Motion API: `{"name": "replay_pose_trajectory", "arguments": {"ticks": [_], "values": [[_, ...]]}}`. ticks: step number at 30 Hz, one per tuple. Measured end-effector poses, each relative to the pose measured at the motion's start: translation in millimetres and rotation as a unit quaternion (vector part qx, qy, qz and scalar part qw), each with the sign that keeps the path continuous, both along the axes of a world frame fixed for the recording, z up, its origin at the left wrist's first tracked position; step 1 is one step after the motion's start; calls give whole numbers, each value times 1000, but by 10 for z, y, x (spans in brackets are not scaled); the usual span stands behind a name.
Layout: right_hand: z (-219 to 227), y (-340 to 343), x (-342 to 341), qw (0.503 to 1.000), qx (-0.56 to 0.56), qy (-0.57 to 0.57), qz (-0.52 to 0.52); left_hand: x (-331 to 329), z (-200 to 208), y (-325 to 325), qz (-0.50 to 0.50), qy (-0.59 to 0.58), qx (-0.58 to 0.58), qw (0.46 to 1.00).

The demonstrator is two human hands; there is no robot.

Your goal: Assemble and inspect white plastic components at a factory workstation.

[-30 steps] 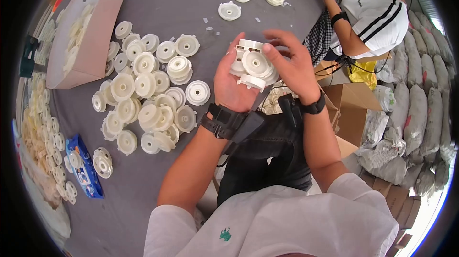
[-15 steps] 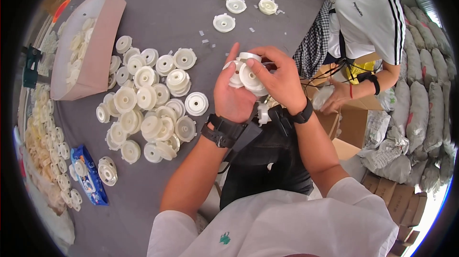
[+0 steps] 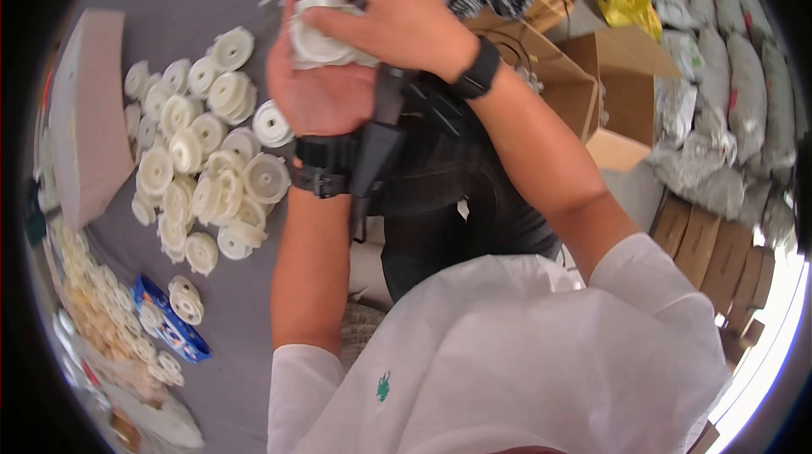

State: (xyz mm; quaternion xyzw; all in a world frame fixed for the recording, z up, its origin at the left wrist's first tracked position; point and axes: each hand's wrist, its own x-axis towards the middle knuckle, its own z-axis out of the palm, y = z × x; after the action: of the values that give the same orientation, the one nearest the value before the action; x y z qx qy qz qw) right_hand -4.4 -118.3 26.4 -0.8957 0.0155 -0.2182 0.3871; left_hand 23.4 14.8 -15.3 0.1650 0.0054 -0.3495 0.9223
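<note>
White round plastic parts point(image 3: 318, 41), like small reels with a stepped rim, are held between my two hands above the near edge of the table. My left hand point(image 3: 326, 101) lies beneath them, palm up, with its fingers along their left side. From above, my right hand point(image 3: 397, 19) grips the upper one, its thumb across the face and its fingers curled over the far edge. How many parts are in the hold is hidden by my fingers and some blur. A pile of similar white parts point(image 3: 186, 150) lies to the left, with a single part point(image 3: 271, 124) close to my left wrist.
On the grey table point(image 3: 233, 319) stands a pale box point(image 3: 91, 116) at far left. A blue packet point(image 3: 173, 319) with parts on and beside it lies nearer. An open cardboard box point(image 3: 622, 73) is at right, before stacked grey sacks point(image 3: 732, 90) and brown cartons point(image 3: 710, 251).
My view has shifted, and the co-worker's upper body has left it. Both hands still hold the parts; my right hand has come over them and covers more of them.
</note>
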Motion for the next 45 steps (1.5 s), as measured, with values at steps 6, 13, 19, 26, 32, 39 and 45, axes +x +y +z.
{"name": "replay_pose_trajectory", "arguments": {"ticks": [6,13,19,26,32,39,45], "values": [[-32,-85,-55,999,3,1,-37,-88,100,-115,19,-61,104,993],[81,-96,-160,993,65,-96,-15,-97,101,-100,14,-65,40,997],[226,13,-226,985,78,-152,5,-118,149,-29,-10,-19,14,1000],[169,50,-191,974,91,-206,32,-42,234,12,-14,-58,-43,997],[152,66,-169,957,96,-269,59,-22,153,17,1,-18,-35,999],[246,-28,-275,931,-77,-353,55,-9,208,18,9,18,-18,1000],[264,39,-366,909,-125,-388,85,-24,167,54,-3,21,0,1000]]}}
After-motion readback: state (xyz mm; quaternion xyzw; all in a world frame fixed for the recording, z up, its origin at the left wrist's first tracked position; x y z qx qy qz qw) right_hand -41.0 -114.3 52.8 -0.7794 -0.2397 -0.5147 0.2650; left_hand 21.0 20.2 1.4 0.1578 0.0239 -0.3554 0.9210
